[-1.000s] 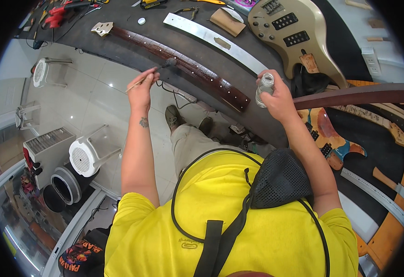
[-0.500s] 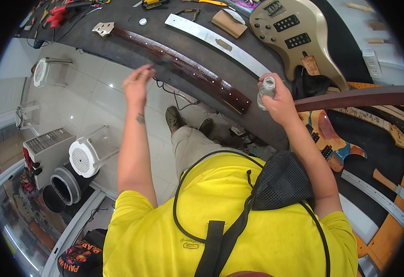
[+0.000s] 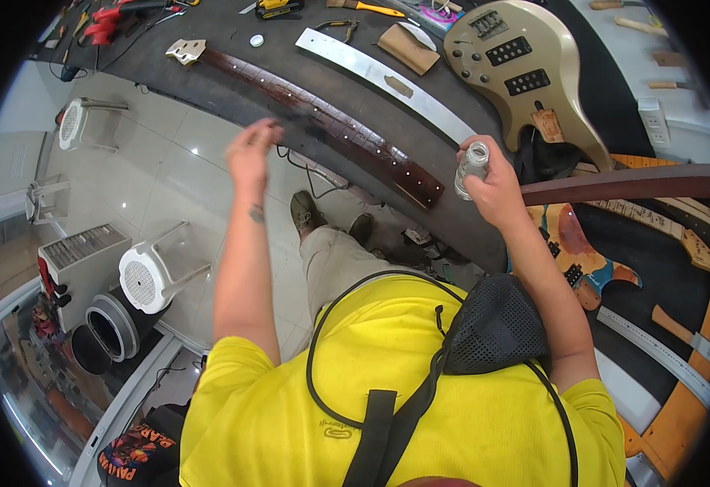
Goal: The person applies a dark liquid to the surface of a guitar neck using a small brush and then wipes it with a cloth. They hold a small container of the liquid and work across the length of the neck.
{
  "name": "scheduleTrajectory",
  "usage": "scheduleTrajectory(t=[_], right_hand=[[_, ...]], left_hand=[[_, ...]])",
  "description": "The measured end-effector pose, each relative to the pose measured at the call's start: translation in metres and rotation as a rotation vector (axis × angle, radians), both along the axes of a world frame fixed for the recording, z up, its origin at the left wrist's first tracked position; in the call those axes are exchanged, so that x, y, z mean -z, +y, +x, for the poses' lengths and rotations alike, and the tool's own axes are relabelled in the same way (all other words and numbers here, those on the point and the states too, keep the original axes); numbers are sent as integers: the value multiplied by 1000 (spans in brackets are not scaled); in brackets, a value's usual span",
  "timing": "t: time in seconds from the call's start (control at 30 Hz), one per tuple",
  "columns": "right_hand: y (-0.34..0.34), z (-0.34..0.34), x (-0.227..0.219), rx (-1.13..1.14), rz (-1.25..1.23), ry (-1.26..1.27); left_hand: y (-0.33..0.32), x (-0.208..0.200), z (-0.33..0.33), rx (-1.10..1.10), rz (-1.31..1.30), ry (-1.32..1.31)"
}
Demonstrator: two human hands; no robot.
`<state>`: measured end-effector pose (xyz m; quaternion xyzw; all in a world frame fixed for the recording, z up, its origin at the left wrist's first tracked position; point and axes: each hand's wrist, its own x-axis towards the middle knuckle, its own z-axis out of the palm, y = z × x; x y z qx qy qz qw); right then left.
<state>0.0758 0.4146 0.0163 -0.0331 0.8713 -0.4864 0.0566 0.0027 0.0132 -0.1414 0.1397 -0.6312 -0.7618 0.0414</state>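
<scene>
My right hand (image 3: pixel 494 180) is wrapped round a small clear glass bottle (image 3: pixel 473 166), held upright with its open mouth toward me. My left hand (image 3: pixel 251 152) is raised at the bench's near edge, its fingers drawn together in a pinch. A dark smear lies just beyond the fingertips; motion blur hides what they hold. Close by lies a guitar neck (image 3: pixel 358 128), its dark reddish-brown fretboard facing up with pale dots and a light wood headstock (image 3: pixel 186 51) at the far left. The fretboard looks wet and glossy in parts. A small white cap (image 3: pixel 256 40) rests beyond it.
Behind the neck lies a long metal straightedge (image 3: pixel 355 61), with pliers (image 3: pixel 340 29) and a brown sanding block (image 3: pixel 408 49) nearby. A gold guitar body (image 3: pixel 546 89) is at the back right. A dark reddish-brown strip (image 3: pixel 623 183) extends right of my hand. White stools (image 3: pixel 146 277) stand at left.
My left hand shifts slightly right and down, still blurred at the fingertips. The bottle stays in my right hand. The whole view shifts a little.
</scene>
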Motion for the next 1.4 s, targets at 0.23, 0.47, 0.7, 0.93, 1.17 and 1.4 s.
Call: scheduleTrajectory(t=[0.23, 0.47, 0.7, 0.93, 1.17, 1.4], right_hand=[[-6, 12, 11, 16, -14, -75], [-7, 2, 4, 13, -12, -26], [-14, 10, 12, 3, -38, -26], [-6, 7, 8, 55, -52, -39], [-13, 4, 6, 30, -54, -14], [-20, 4, 8, 30, -71, -63]], left_hand=[[30, -16, 6, 115, -52, 29], [69, -11, 29, 230, -67, -95], [-26, -8, -49, -195, -22, 131], [93, -12, 33, 268, -17, -44], [-47, -26, -69, -194, -165, 89], [77, -38, 16, 323, -34, -8]])
